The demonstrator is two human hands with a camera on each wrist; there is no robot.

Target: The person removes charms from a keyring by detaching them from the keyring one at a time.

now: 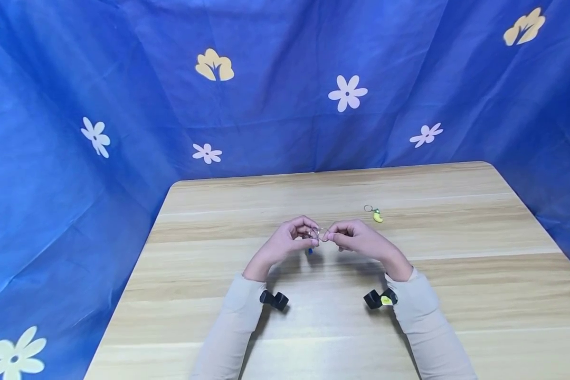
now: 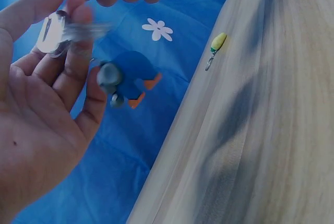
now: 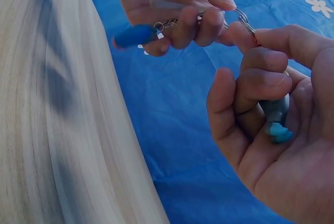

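Note:
Above the table, my left hand (image 1: 285,240) and right hand (image 1: 361,240) meet, each pinching a metal key ring between thumb and fingers. In the right wrist view, the left hand's key ring (image 3: 240,13) touches or links with the right hand's key ring (image 3: 247,26); which of the two, I cannot tell. From the left hand a blue charm with orange feet (image 2: 134,70) dangles on a short chain (image 3: 168,24). A shiny, blurred piece (image 2: 52,35) also lies by the left fingers. Tucked under the right hand's curled fingers is a dark grey-green charm (image 3: 275,110) with a turquoise end.
A yellow charm keychain (image 1: 377,216) with green at its top lies on the wooden table (image 1: 195,295), beyond the right hand. Blue flowered cloth (image 1: 275,105) hangs behind the table and along its sides. Both wrists wear black camera straps (image 1: 274,300).

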